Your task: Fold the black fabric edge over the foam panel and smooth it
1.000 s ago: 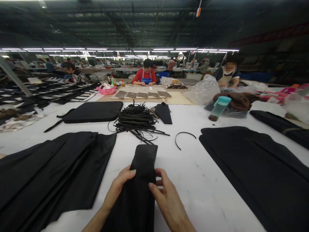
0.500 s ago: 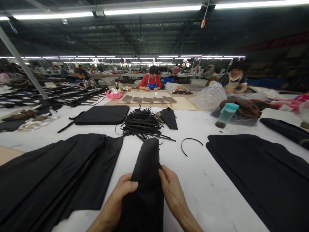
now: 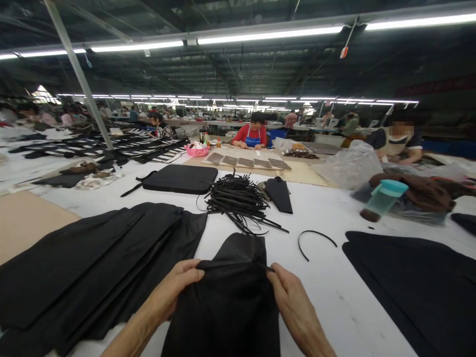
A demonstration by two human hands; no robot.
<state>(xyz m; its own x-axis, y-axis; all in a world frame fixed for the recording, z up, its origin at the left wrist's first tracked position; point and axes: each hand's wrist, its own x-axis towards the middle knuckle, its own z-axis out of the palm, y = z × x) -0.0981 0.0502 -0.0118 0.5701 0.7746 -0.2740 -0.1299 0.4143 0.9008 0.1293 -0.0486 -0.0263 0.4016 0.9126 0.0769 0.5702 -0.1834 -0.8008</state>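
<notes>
Left hand [image 3: 182,280] and right hand [image 3: 293,295] each pinch one edge of a black cloth piece [image 3: 226,307], thumbs uppermost, the cloth drawn fairly taut between them. The piece lies centrally before the wearer, over the near part of a white table [image 3: 323,302]; a crosswise fold runs from one thumb to the other, and beyond it a flatter tongue with a rounded left corner points away. Surface smooth, dull sheen, soft creases below the fold. To the left, near the left forearm, layered black panels [image 3: 92,263], thin and limp, overlapping in long pleat-like ridges. To the right, well apart from the right hand, a flat black stack [image 3: 409,277], matte, with rounded far corners. Between that stack and the cloth, a single narrow strip [image 3: 316,232] curled into an open arc. Just past the tongue, a tangled heap of black strips [image 3: 238,198], stiff-looking, ends splayed. Beside it on the left, a thick slab-like black stack [image 3: 180,179] with rounded corners; on the right, a tapered black piece [image 3: 280,195]. Farther right, a translucent bottle [image 3: 383,202], teal-lidded, and a crumpled clear plastic bag [image 3: 349,163]. Beyond, brownish textured patches [image 3: 245,162] in a row, before a person in red [image 3: 241,135].
</notes>
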